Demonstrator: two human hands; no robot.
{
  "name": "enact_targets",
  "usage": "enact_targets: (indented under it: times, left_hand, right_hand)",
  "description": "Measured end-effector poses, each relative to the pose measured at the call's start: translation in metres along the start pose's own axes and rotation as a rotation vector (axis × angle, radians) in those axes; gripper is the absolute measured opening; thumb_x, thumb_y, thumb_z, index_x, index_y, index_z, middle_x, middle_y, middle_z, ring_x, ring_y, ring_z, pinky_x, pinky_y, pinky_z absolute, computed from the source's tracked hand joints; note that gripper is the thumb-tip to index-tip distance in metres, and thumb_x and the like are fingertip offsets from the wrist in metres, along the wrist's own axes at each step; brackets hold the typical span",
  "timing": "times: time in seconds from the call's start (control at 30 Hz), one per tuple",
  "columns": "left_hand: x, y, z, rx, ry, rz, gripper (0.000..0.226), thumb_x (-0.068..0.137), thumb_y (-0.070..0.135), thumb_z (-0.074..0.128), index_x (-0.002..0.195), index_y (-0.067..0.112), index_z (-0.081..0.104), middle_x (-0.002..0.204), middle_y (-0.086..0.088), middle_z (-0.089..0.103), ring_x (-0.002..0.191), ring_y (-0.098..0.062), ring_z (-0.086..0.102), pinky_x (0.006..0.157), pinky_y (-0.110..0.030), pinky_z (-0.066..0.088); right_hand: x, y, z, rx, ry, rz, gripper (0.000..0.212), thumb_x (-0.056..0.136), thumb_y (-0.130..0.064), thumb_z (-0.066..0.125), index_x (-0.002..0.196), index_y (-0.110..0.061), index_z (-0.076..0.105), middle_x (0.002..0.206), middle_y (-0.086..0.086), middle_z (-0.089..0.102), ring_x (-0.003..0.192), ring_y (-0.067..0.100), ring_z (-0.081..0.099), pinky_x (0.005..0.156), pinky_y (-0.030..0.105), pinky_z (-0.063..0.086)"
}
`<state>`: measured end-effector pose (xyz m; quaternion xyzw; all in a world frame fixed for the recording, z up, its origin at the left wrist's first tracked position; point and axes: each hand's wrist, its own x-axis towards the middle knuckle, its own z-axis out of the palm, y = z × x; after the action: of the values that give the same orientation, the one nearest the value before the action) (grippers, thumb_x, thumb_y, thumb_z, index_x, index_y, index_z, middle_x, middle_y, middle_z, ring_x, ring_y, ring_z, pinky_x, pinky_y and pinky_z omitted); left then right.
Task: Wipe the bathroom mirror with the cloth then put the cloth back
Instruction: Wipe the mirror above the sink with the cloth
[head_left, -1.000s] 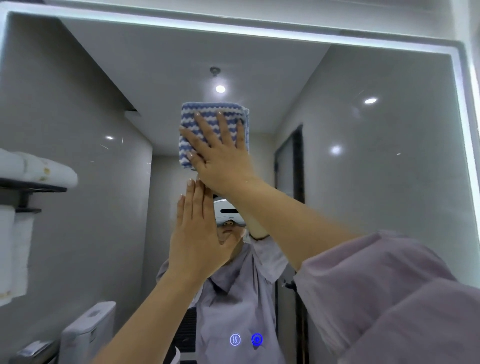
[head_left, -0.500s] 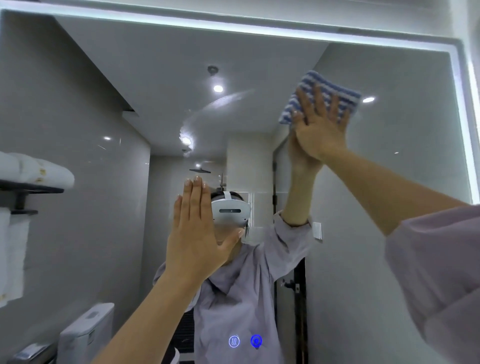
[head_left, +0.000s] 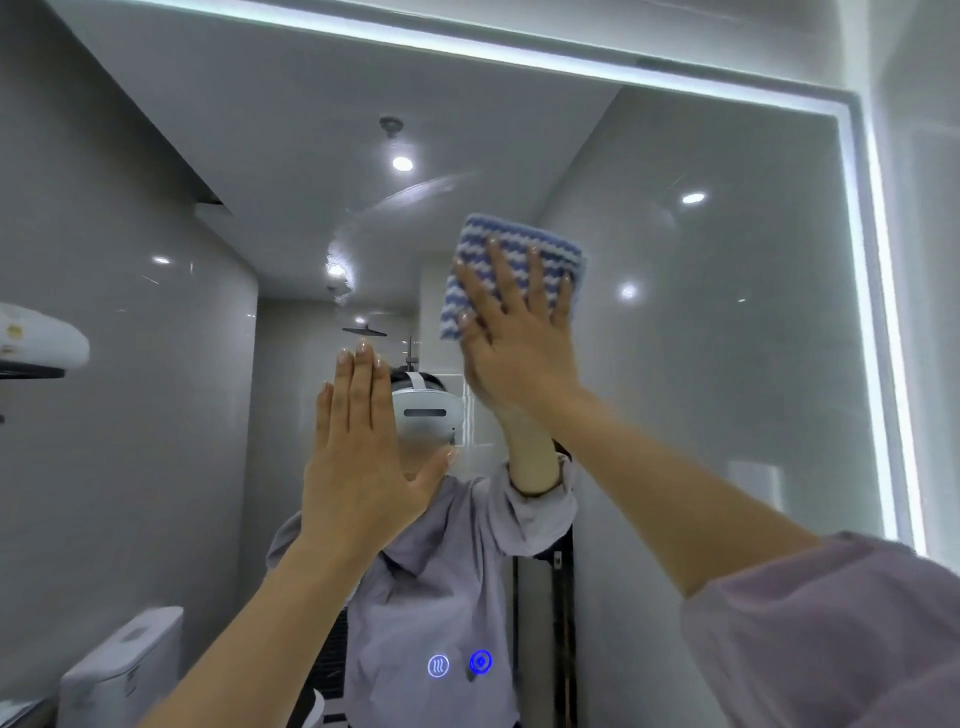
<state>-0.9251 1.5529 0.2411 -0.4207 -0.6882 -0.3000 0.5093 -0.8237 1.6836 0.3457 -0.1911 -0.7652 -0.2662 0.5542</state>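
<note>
**On the upper glass, the cloth comes back toward the middle**

High on the mirror, right of its middle, the folded blue-and-white striped cloth (head_left: 511, 270) lies flat against the glass. The right hand (head_left: 519, 343) presses it there with spread, straight fingers. It grips nothing; only the flat palm and fingers keep the cloth on the surface.

Half a second ago the cloth was higher and further right, near a reflected ceiling lamp, and a second ago it was up at the centre. So the hand swept to the right and is now returning lower, a back-and-forth stroke. A curved wet streak (head_left: 410, 189) on the glass marks where the cloth has passed.

The left hand (head_left: 358, 467) has stayed at almost the same place through all three pictures. It is raised in front of the glass below and left of the cloth, fingers straight and close together, holding nothing. It seems to lean on the large wall mirror with a lit white border (head_left: 727, 389), but contact cannot be seen for sure.

By this judgement the wiping is in progress. The upper middle band is covered, while the far right, the left side and the lower part near the two glowing blue touch buttons (head_left: 460, 664) probably remain. Putting the cloth back is not yet begun.
</note>
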Motion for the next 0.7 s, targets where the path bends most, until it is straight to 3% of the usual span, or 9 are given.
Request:
enact_targets:
  times: [0.1,0.23,0.47,0.7]
  left_hand:
    - [0.000,0.000,0.000,0.010,0.003,0.000,0.104,0.079,0.073,0.024,0.148,0.001,-0.006,0.158,-0.013,-0.013,0.146,-0.023,-0.016,0.118,-0.035,-0.013]
    - [0.000,-0.001,0.002,0.012,0.022,0.001,0.104,0.079,0.071,0.028,0.149,-0.001,0.003,0.159,-0.015,-0.003,0.147,-0.025,-0.006,0.118,-0.033,-0.012]
    - [0.000,-0.004,0.004,-0.009,0.030,0.009,0.103,0.079,0.071,0.025,0.149,-0.002,0.006,0.159,-0.017,0.001,0.147,-0.027,-0.002,0.118,-0.035,-0.010]
    - [0.001,-0.006,0.008,-0.010,0.053,0.027,0.103,0.079,0.071,0.024,0.149,-0.002,0.004,0.159,-0.017,-0.001,0.147,-0.027,-0.006,0.118,-0.035,-0.012]
  right_hand:
    - [-0.015,0.008,-0.001,-0.052,-0.034,-0.119,0.056,0.097,-0.049,0.010,0.150,-0.037,0.000,0.161,-0.001,-0.008,0.145,0.031,-0.016,0.114,0.057,-0.008]
    - [-0.028,0.033,-0.007,-0.073,-0.045,-0.189,0.056,0.096,-0.051,0.010,0.150,-0.037,0.011,0.161,-0.004,0.001,0.147,0.027,-0.012,0.117,0.054,-0.006]
    - [-0.039,0.096,-0.008,-0.088,-0.046,0.003,0.053,0.094,-0.054,0.008,0.145,-0.043,-0.002,0.158,-0.009,-0.005,0.147,0.020,-0.010,0.117,0.044,-0.009]
    - [-0.059,0.146,-0.015,-0.040,-0.016,0.394,0.052,0.094,-0.053,0.014,0.142,-0.046,-0.006,0.159,-0.013,-0.007,0.147,0.018,-0.010,0.118,0.042,-0.006]
